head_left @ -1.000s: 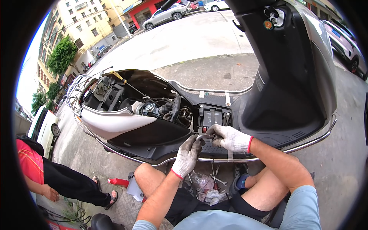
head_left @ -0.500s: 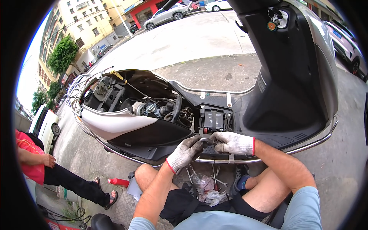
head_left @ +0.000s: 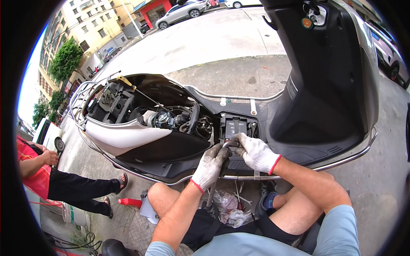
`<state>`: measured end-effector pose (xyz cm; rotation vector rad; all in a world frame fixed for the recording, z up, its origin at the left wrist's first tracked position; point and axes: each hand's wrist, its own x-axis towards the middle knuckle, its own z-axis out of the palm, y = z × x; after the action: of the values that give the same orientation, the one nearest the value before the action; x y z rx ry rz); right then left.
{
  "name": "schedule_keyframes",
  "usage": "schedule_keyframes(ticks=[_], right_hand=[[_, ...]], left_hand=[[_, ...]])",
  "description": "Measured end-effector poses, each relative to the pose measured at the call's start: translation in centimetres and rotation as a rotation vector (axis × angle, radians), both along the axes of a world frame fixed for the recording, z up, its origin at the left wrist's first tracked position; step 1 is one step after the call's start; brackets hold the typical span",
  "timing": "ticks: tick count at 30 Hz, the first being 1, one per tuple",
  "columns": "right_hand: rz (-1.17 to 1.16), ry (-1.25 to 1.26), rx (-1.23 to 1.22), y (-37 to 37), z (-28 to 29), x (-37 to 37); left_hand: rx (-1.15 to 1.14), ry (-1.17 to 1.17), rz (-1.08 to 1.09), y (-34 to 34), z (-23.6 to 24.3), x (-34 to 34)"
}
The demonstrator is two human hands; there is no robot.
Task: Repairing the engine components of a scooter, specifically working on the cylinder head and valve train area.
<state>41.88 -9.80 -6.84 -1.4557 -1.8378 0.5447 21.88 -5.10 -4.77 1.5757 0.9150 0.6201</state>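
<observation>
In white knit gloves with grey, soiled fingers, my two hands meet over the near edge of the scooter's footboard (head_left: 282, 151). Between them shows the curved end of a grey hose (head_left: 231, 144). My left hand (head_left: 209, 164) is closed round it, and a length of it hangs below that hand. The fingers of my right hand (head_left: 258, 154) pinch its bent end. Just beyond my hands, a black battery (head_left: 236, 128) sits in an opened compartment. To the left lies the uncovered engine bay (head_left: 164, 119), with a yellow-handled screwdriver (head_left: 126, 82) leaning across it.
A chrome side rail (head_left: 316, 166) runs along the scooter's near side. Between my legs lie crumpled plastic bags (head_left: 232, 211) and wrenches (head_left: 245, 200). A red bottle (head_left: 130, 202) is on the ground at left. A person in a red top (head_left: 32, 170) stands beyond it.
My right hand has tilted, its wrist dropping lower. My left hand has turned more upright, and the hose now hangs visibly below it. The person at left has brought their hands together and shifted their feet.
</observation>
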Motion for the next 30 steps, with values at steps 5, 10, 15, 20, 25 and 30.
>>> schedule_keyframes(ticks=[5,10,15,20,25,30], right_hand=[[0.067,-0.001,0.186,0.1,-0.4,-0.5],[0.08,-0.267,0.058,0.7,0.9,-0.3],[0.016,-0.168,0.014,1.8,-0.6,0.3],[-0.224,0.13,-0.141,5.2,-1.0,2.7],[-0.377,0.206,-0.06,12.1,-5.4,2.3],[-0.375,0.851,0.031,17.2,-10.6,0.2]], left_hand=[[-0.178,0.037,-0.042,0.2,0.3,-0.3],[0.005,0.177,-0.086,1.2,-0.1,-0.4],[-0.119,0.206,-0.211,1.6,0.2,-2.3],[0.044,0.415,-0.172,3.9,2.6,-7.8],[0.263,0.23,-0.021,7.9,5.5,-8.0],[0.204,0.103,0.11,9.8,5.7,-4.1]])
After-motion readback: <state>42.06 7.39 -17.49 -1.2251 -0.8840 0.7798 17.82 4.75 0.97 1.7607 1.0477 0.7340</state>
